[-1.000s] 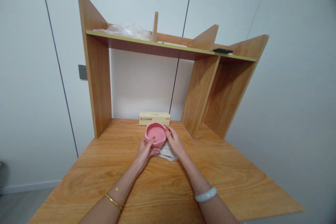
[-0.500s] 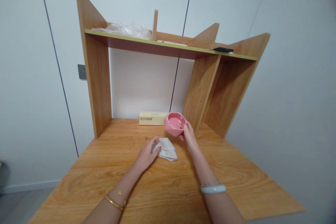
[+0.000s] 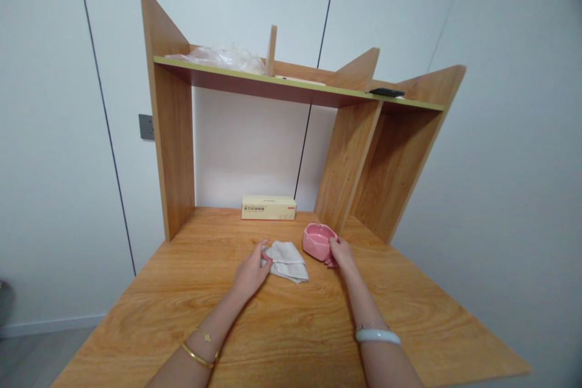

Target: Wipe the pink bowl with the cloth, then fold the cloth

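Observation:
My right hand (image 3: 340, 252) grips the near right side of a pink angular bowl (image 3: 317, 239), which sits low on the wooden desk (image 3: 282, 327) by the foot of the shelf divider. My left hand (image 3: 251, 270) rests on the left edge of a crumpled grey cloth (image 3: 287, 260), fingers curled onto it. The cloth lies flat on the desk between the two hands, just left of the bowl.
A flat yellow box (image 3: 268, 207) lies at the back of the desk against the white wall. A wooden shelf unit (image 3: 295, 88) stands over the desk, with a plastic bag (image 3: 218, 56) and a dark flat object (image 3: 386, 92) on top.
The bowl was held in both hands above the cloth. My right hand carried it right and down to the desk. My left hand dropped onto the cloth.

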A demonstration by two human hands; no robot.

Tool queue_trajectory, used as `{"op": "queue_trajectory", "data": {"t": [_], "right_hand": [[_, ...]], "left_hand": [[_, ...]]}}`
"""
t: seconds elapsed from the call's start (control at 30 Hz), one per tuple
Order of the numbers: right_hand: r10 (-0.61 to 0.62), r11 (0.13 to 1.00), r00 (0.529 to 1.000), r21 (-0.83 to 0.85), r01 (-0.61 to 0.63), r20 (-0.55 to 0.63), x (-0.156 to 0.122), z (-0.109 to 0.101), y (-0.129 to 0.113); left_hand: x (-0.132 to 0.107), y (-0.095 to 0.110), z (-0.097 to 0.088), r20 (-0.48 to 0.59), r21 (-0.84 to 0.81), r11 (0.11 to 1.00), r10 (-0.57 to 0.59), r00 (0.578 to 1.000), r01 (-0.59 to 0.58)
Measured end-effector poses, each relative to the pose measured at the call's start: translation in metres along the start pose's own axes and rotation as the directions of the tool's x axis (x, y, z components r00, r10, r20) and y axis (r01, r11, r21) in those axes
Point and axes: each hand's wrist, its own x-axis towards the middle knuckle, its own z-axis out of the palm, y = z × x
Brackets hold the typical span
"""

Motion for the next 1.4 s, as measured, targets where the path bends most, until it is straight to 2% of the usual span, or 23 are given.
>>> {"op": "queue_trajectory", "data": {"t": [0.37, 0.5, 0.6, 0.67, 0.7, 0.77, 0.83, 0.87, 0.93, 1.03, 1.1, 1.2, 1.27, 1.33, 1.4], "right_hand": [[0.036, 0.999, 0.999, -0.004, -0.036, 0.000, 0.006, 0.004, 0.009], [-0.035, 0.999, 0.999, -0.040, 0.034, -0.028, 0.003, 0.003, 0.011], [-0.127, 0.989, 0.986, -0.085, 0.119, -0.104, -0.002, -0.002, 0.009], [-0.231, 0.970, 0.950, -0.129, 0.208, -0.208, -0.008, -0.006, 0.003], [-0.314, 0.947, 0.912, -0.161, 0.279, -0.265, -0.013, -0.007, -0.002], [-0.513, 0.857, 0.798, -0.239, 0.456, -0.317, -0.023, -0.004, -0.012], [-0.675, 0.735, 0.699, -0.284, 0.615, -0.234, -0.035, 0.003, -0.022], [-0.715, 0.693, 0.682, -0.287, 0.661, -0.157, -0.040, 0.008, -0.025], [-0.727, 0.663, 0.686, -0.290, 0.690, -0.030, -0.049, 0.018, -0.028], [-0.696, 0.671, 0.711, -0.260, 0.694, 0.103, -0.057, 0.026, -0.028], [-0.713, 0.634, 0.675, -0.233, 0.737, 0.192, -0.061, 0.027, -0.027], [-0.768, 0.504, 0.562, -0.251, 0.826, 0.306, -0.066, 0.028, -0.026], [-0.775, 0.428, 0.516, -0.296, 0.854, 0.366, -0.068, 0.032, -0.026], [-0.755, 0.396, 0.511, -0.336, 0.855, 0.410, -0.068, 0.037, -0.023], [-0.731, 0.419, 0.533, -0.336, 0.844, 0.427, -0.065, 0.042, -0.019]], "left_hand": [[0.001, -0.003, -0.001, 0.001, 0.021, 1.000, 0.022, 1.000, -0.022], [0.002, -0.004, -0.001, -0.004, 0.008, 1.000, 0.030, 1.000, -0.030], [0.002, -0.003, -0.002, -0.027, 0.018, 1.000, 0.026, 0.999, -0.025], [0.002, -0.003, -0.003, -0.046, 0.027, 1.000, 0.012, 0.999, -0.011], [0.002, -0.003, -0.003, -0.055, 0.035, 0.999, 0.004, 0.998, -0.002], [0.002, -0.003, -0.005, -0.077, 0.050, 0.999, -0.006, 0.997, 0.010], [0.003, -0.003, -0.007, -0.105, 0.057, 0.998, 0.008, 0.994, -0.002], [0.003, -0.003, -0.008, -0.120, 0.060, 0.998, 0.020, 0.993, -0.013], [0.004, -0.004, -0.010, -0.143, 0.069, 0.997, 0.039, 0.989, -0.030], [0.005, -0.005, -0.011, -0.138, 0.089, 0.996, 0.043, 0.990, -0.031], [0.006, -0.006, -0.010, -0.118, 0.096, 0.995, 0.037, 0.992, -0.026], [0.007, -0.009, -0.008, -0.097, 0.104, 0.995, 0.018, 0.995, -0.008], [0.006, -0.010, -0.007, -0.102, 0.114, 0.993, 0.002, 0.995, 0.010], [0.005, -0.011, -0.007, -0.113, 0.120, 0.992, -0.024, 0.993, 0.038], [0.004, -0.011, -0.008, -0.109, 0.116, 0.991, -0.053, 0.993, 0.066]]}}
